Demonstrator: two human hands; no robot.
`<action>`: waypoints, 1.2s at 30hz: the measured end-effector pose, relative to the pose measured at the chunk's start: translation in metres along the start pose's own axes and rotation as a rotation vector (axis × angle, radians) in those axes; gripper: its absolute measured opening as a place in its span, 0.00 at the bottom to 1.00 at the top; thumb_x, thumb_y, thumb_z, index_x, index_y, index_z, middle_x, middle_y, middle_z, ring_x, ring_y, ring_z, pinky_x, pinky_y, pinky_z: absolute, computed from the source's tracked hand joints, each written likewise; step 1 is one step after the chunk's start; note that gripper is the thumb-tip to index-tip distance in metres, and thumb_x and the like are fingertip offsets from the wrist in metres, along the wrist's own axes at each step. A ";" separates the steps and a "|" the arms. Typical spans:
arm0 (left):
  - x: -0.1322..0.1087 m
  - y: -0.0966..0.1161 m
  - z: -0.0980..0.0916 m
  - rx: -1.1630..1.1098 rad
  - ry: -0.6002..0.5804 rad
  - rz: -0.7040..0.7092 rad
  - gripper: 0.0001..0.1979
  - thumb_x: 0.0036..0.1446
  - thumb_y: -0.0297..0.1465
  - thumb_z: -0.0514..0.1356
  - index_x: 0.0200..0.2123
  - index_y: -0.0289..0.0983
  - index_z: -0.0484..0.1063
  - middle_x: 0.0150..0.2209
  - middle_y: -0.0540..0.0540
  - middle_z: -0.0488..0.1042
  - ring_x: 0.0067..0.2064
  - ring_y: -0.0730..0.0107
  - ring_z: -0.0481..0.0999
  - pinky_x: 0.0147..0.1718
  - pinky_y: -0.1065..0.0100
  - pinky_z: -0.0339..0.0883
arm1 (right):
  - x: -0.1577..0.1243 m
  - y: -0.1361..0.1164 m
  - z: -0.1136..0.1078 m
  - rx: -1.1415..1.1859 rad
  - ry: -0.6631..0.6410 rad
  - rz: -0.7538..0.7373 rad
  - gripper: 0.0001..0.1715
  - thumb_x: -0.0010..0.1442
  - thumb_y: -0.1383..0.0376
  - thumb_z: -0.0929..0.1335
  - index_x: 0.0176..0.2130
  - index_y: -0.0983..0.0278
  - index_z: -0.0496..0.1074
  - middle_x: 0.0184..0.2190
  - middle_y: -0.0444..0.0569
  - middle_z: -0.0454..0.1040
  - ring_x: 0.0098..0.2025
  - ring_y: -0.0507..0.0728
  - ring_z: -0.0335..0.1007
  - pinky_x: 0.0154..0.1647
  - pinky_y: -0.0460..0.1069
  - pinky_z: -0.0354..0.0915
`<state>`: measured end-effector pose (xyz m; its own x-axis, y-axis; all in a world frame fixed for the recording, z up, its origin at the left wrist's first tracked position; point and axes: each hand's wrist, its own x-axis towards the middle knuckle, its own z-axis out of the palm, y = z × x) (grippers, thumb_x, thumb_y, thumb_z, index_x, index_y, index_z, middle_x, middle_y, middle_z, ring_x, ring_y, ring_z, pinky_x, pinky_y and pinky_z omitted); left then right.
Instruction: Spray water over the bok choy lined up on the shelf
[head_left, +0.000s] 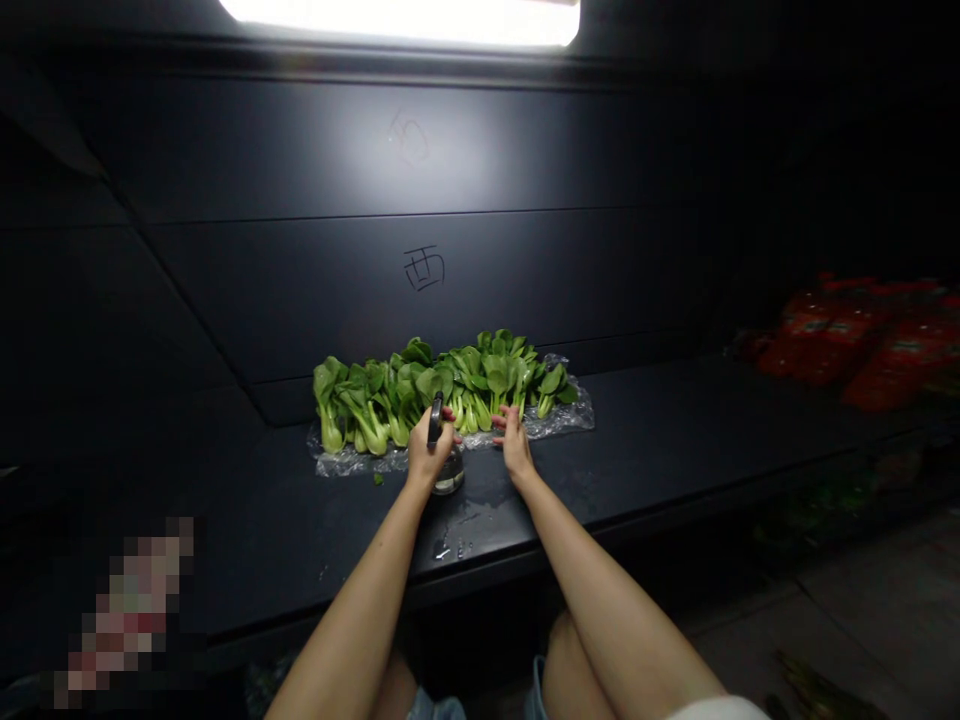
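Note:
My left hand (429,447) is closed around the neck of a spray bottle (450,474) with a black head and a clear body. It stands upright at the shelf's front, just before the greens. Opposite it, my right hand (514,447) is held open with fingers apart and nothing visible in it. Beyond both hands a row of bok choy (409,395) lies with pale stems toward me and leaves toward the back wall. Clear plastic wrap (577,412) is spread beneath the bok choy. Whether my right fingertips touch any stem, I cannot tell.
The dark shelf (637,440) is wet near its front edge, with water drops (442,548) and a leaf scrap (378,480). Red bags (840,340) lie at the far right. A bright lamp (405,22) hangs overhead. Behind rises a dark panel wall (525,270) with handwritten marks.

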<state>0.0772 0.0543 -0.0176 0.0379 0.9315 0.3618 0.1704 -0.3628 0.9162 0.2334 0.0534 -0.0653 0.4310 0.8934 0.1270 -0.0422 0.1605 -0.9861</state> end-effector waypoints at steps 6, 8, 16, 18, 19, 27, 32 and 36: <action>0.001 -0.011 -0.007 0.005 -0.056 0.058 0.31 0.47 0.40 0.67 0.53 0.38 0.65 0.47 0.41 0.76 0.36 0.65 0.80 0.39 0.63 0.73 | -0.002 -0.001 0.000 -0.002 0.005 -0.004 0.47 0.60 0.35 0.51 0.55 0.65 0.70 0.48 0.60 0.77 0.52 0.64 0.73 0.40 0.55 0.74; 0.000 -0.017 -0.009 -0.030 -0.090 0.060 0.32 0.45 0.39 0.69 0.53 0.39 0.64 0.50 0.40 0.74 0.39 0.64 0.80 0.41 0.62 0.73 | -0.001 0.000 0.000 0.010 0.012 -0.003 0.46 0.60 0.35 0.51 0.54 0.64 0.70 0.47 0.59 0.77 0.52 0.63 0.73 0.39 0.54 0.74; -0.005 -0.026 -0.005 0.117 -0.057 0.173 0.24 0.47 0.29 0.63 0.51 0.37 0.68 0.51 0.39 0.74 0.41 0.64 0.80 0.46 0.61 0.71 | -0.003 0.002 0.005 0.003 0.014 -0.030 0.44 0.60 0.35 0.52 0.52 0.62 0.72 0.46 0.57 0.78 0.49 0.62 0.73 0.37 0.52 0.73; -0.005 -0.022 -0.003 0.116 -0.059 0.158 0.28 0.46 0.28 0.63 0.53 0.38 0.67 0.51 0.40 0.74 0.40 0.64 0.80 0.45 0.61 0.72 | -0.003 0.002 0.004 0.001 0.013 -0.034 0.45 0.60 0.34 0.51 0.52 0.62 0.71 0.45 0.57 0.78 0.50 0.62 0.73 0.38 0.52 0.73; -0.005 -0.021 -0.002 0.117 -0.062 0.144 0.28 0.46 0.28 0.63 0.53 0.39 0.67 0.50 0.41 0.75 0.39 0.65 0.79 0.44 0.61 0.72 | -0.003 0.002 0.003 -0.003 0.014 -0.036 0.46 0.60 0.34 0.51 0.53 0.62 0.71 0.45 0.57 0.78 0.50 0.62 0.73 0.38 0.53 0.73; -0.007 -0.013 -0.001 0.093 0.017 0.155 0.21 0.50 0.37 0.65 0.47 0.38 0.69 0.42 0.44 0.77 0.43 0.63 0.78 0.46 0.62 0.70 | 0.004 0.004 -0.008 -0.026 0.037 -0.019 0.47 0.59 0.34 0.51 0.53 0.63 0.71 0.46 0.58 0.78 0.49 0.62 0.74 0.39 0.54 0.73; -0.013 -0.008 0.007 0.028 -0.041 0.104 0.20 0.49 0.39 0.66 0.44 0.38 0.71 0.40 0.44 0.77 0.37 0.65 0.78 0.39 0.65 0.72 | 0.005 0.005 -0.009 -0.012 0.060 -0.021 0.44 0.61 0.36 0.51 0.52 0.62 0.71 0.44 0.56 0.78 0.48 0.61 0.74 0.37 0.52 0.72; -0.017 -0.001 0.015 0.049 -0.110 0.126 0.19 0.51 0.40 0.65 0.44 0.38 0.72 0.39 0.45 0.78 0.33 0.67 0.78 0.35 0.67 0.71 | 0.005 0.003 -0.010 0.004 0.071 -0.026 0.43 0.61 0.38 0.51 0.53 0.62 0.71 0.45 0.57 0.78 0.50 0.62 0.73 0.37 0.51 0.72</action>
<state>0.0907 0.0392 -0.0272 0.1692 0.8770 0.4498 0.2053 -0.4777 0.8542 0.2440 0.0542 -0.0687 0.4944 0.8572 0.1441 -0.0337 0.1846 -0.9822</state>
